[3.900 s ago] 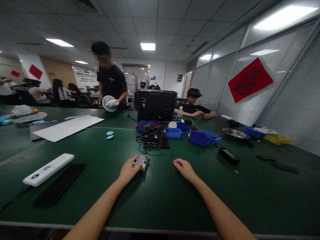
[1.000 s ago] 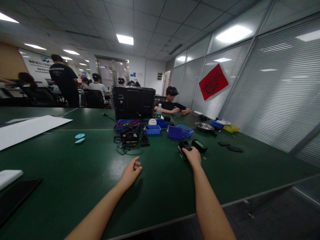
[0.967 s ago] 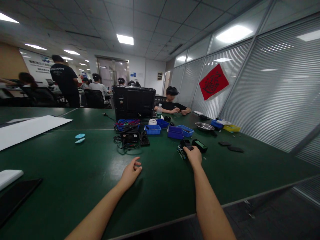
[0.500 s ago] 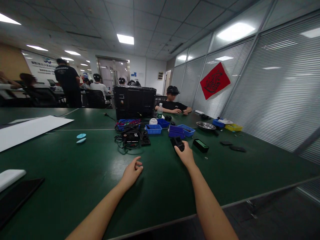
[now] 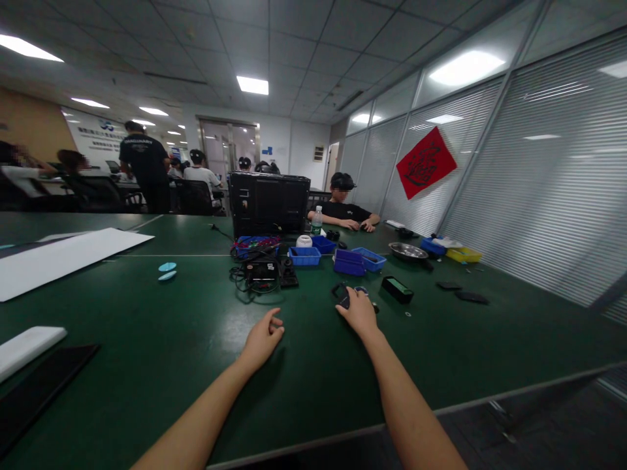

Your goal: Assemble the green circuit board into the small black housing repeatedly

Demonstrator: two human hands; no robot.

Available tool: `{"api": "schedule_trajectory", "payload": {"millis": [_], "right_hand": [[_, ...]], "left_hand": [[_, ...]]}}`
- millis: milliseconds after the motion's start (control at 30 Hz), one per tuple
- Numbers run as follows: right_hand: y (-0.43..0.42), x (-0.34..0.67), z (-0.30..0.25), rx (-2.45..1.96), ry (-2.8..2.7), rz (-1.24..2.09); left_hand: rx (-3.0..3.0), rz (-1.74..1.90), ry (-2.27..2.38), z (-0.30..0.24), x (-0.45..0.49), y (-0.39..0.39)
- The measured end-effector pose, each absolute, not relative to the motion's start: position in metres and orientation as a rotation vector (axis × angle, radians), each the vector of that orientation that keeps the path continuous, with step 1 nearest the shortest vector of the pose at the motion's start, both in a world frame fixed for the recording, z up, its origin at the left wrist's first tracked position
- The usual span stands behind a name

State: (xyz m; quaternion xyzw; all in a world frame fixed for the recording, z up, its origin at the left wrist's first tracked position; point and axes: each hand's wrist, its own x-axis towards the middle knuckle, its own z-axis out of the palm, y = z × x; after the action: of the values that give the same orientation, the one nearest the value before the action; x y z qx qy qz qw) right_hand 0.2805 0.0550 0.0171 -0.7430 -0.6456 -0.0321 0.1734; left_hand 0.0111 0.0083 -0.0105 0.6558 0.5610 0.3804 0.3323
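My right hand reaches forward on the green table and grips a small dark phone-like device at its near end. My left hand rests on the table to the left, fingers loosely curled, holding nothing. A dark box with a green top lies just right of the device.
Ahead lie a cable tangle with a black unit, blue bins, a metal bowl and a black computer case. A seated person works beyond. A white sheet and a dark slab lie left.
My right hand has drawn the dark device back and to the left, away from the green-topped box. My left hand has stayed in place.
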Motion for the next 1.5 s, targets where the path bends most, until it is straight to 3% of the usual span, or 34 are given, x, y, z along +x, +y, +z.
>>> {"api": "schedule_trajectory", "payload": {"millis": [500, 700, 900, 1200, 1400, 1500], "right_hand": [[0.036, 0.224, 0.013, -1.837, -2.074, -0.453], [0.029, 0.21, 0.013, -1.784, -2.108, -0.582], [0.027, 0.209, 0.013, -1.704, -2.174, -0.503], [0.034, 0.222, 0.017, -1.438, -1.795, -0.179], [0.056, 0.301, 0.03, -1.986, -1.363, -0.232], [0.063, 0.326, 0.027, -2.304, -1.395, -0.054]], "left_hand": [[1.811, 0.75, 1.562, -0.013, 0.041, 0.026], [1.82, 0.872, 1.535, -0.014, 0.095, 0.03], [1.911, 1.084, 1.463, -0.023, 0.1, 0.024], [2.136, 0.992, 1.393, -0.015, 0.092, 0.017], [2.265, 0.817, 1.371, -0.01, 0.094, 0.01], [2.291, 0.818, 1.356, -0.011, 0.094, 0.012]]}}
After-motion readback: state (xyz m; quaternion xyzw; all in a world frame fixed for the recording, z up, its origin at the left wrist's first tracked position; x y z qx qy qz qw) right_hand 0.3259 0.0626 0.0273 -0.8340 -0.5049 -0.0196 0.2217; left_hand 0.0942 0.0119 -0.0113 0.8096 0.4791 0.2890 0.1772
